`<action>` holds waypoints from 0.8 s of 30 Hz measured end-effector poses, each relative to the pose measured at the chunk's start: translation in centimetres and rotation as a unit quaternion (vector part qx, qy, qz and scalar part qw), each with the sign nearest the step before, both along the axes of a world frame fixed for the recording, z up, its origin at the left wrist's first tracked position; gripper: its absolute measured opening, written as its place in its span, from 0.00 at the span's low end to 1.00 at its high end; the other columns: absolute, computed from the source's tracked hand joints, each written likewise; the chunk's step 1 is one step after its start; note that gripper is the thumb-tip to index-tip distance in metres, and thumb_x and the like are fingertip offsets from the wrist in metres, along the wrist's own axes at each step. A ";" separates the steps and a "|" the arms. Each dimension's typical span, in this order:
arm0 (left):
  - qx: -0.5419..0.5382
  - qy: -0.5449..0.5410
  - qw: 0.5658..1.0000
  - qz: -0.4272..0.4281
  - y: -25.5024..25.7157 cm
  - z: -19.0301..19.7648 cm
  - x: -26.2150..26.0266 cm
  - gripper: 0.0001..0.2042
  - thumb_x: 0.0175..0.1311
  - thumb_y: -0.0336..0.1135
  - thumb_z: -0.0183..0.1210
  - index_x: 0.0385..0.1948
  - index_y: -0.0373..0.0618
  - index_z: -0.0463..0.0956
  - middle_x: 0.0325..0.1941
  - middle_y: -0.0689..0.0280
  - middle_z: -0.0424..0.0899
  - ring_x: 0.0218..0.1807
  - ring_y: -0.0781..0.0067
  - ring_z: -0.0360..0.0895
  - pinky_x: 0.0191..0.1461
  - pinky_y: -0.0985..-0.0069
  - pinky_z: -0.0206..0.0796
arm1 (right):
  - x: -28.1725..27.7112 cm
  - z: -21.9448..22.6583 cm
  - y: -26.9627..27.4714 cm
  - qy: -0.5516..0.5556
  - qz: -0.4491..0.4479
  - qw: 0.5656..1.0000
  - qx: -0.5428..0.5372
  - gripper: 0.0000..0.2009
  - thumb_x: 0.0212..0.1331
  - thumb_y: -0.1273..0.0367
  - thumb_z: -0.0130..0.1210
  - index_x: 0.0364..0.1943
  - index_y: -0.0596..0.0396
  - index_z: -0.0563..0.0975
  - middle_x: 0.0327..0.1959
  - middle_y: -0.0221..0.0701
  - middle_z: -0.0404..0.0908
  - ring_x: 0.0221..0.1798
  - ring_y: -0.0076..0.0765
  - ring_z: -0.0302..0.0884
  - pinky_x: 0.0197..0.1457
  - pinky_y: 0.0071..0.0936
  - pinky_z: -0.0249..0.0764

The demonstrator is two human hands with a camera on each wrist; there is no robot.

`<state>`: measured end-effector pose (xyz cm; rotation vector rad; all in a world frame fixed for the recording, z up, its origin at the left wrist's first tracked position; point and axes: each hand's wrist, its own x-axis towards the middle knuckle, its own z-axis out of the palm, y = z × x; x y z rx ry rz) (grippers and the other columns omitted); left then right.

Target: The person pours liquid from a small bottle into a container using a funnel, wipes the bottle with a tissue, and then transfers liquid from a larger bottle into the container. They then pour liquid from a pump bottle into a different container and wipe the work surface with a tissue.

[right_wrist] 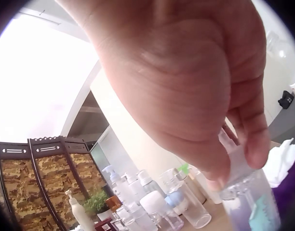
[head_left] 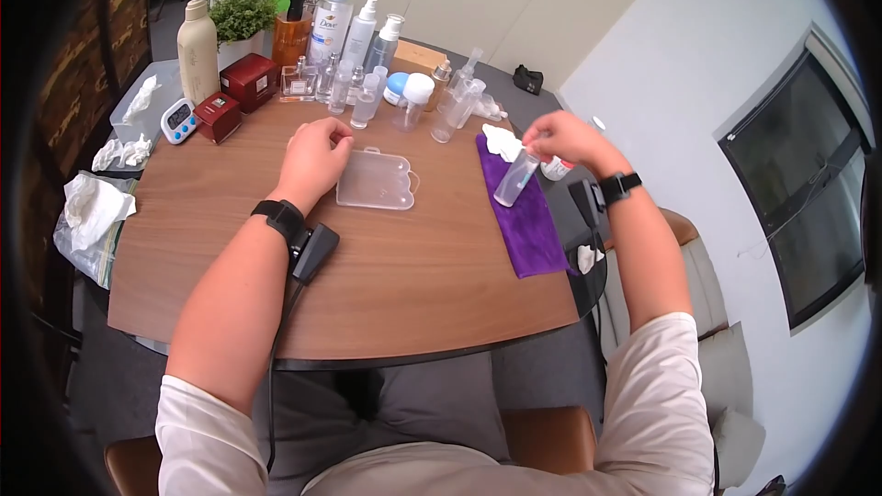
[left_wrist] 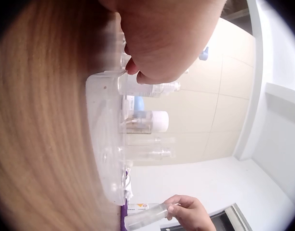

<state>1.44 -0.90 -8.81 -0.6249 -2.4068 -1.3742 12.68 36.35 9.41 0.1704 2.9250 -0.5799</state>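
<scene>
On the wooden table lies a flat clear plastic case (head_left: 375, 186) with a scalloped side. My left hand (head_left: 315, 158) is at its far left corner, thumb and fingertips pinching the rim; in the left wrist view the left hand (left_wrist: 162, 41) hides part of that corner. Over at the right, my right hand (head_left: 565, 140) pinches the top of a clear bottle (head_left: 516, 179) between thumb and fingers. The bottle leans, its base over a purple cloth (head_left: 533, 234). Teal print marks the bottle (right_wrist: 261, 214) in the right wrist view.
Several pump bottles, including a Dove bottle (head_left: 331, 26), and small clear bottles crowd the back. A digital timer (head_left: 178, 119), dark red boxes (head_left: 250, 79) and crumpled tissues (head_left: 92, 207) are at the left. A white tissue (head_left: 501, 141) lies by the cloth.
</scene>
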 end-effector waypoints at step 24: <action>-0.007 0.036 0.999 0.001 0.4 -0.6 -0.4 0.09 0.68 0.34 0.63 0.41 0.39 0.86 0.40 0.56 0.89 0.47 0.57 0.83 0.55 0.60 0.75 | 2.8 1.5 -5.0 0.038 0.100 0.989 0.098 0.19 0.60 0.77 0.68 0.57 0.56 0.83 0.42 0.32 0.89 0.38 0.25 0.84 0.43 0.30 0.79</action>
